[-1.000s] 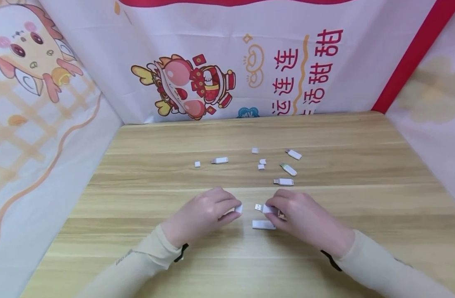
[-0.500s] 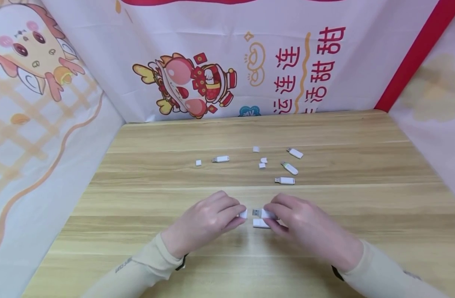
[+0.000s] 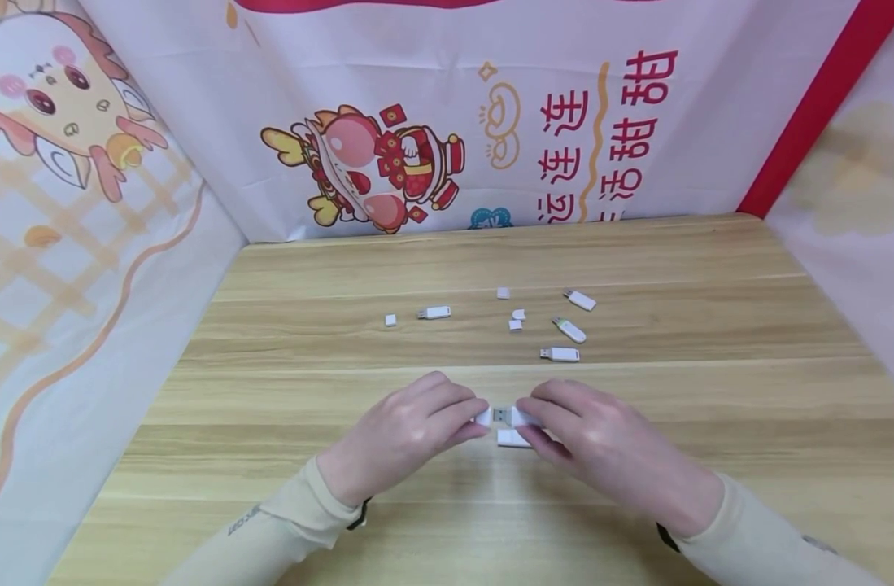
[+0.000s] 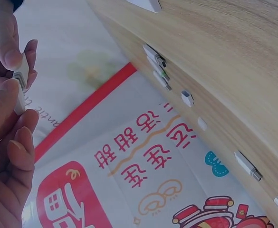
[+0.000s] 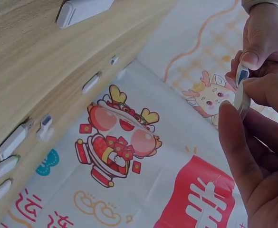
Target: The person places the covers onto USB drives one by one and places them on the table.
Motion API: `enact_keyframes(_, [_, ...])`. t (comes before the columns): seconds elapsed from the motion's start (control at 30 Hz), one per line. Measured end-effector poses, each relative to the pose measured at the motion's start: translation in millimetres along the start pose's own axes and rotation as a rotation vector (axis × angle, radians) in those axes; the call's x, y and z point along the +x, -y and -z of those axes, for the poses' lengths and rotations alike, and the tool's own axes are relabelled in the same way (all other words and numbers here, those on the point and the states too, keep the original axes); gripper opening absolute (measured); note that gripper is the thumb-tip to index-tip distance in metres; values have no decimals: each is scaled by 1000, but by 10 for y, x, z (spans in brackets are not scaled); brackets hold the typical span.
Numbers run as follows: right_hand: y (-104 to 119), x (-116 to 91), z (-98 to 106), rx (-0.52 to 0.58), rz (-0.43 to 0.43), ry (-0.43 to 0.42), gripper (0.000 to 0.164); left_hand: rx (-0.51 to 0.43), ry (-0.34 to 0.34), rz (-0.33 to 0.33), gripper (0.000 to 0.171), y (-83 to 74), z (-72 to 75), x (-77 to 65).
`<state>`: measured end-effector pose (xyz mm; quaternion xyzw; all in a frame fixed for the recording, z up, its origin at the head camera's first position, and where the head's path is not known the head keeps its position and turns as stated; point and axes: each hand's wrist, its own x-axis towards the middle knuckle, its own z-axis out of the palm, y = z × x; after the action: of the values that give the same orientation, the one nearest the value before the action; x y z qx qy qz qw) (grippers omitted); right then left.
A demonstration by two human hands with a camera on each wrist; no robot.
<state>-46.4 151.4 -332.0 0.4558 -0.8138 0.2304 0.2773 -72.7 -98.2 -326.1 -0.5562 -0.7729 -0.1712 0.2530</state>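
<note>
Over the pale wood-grain counter [image 3: 271,391], L grip [image 3: 406,431] pinches a small white boxy plastic cap [image 3: 483,417]; R grip [image 3: 596,431] pinches a flat white plastic USB stick [image 3: 523,417], its bare metal plug [image 3: 501,415] facing the cap, just apart. Both prob. light, stiff, maybe slick; plug likely the delicate bit, so hold stick by body sides, cap by edges.

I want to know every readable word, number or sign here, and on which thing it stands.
"运连连", red, on the back cloth.
"活甜甜", red, same cloth; next character cut off.
Teal badge: too small.
Red panel: white characters, cut off.
Side cloth: faint script, unclear.
Sleeves: small marks, blurred.
USB sticks, caps: nothing readable.
</note>
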Motion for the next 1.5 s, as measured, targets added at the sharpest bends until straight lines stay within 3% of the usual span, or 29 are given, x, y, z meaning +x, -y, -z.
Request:
enact_keyframes(0.73, [27,29,16,-31,17,-36,31,36,-48,-38,20,-28,13,92])
enact_keyframes(0.93, [36,33,15,-34,2,-25,27,43,-44,-25,19,-34,10,108])
enact_keyframes(1.5, [-27,38,17,-41,-4,-24,39,82,-18,61,27,-34,-32,174])
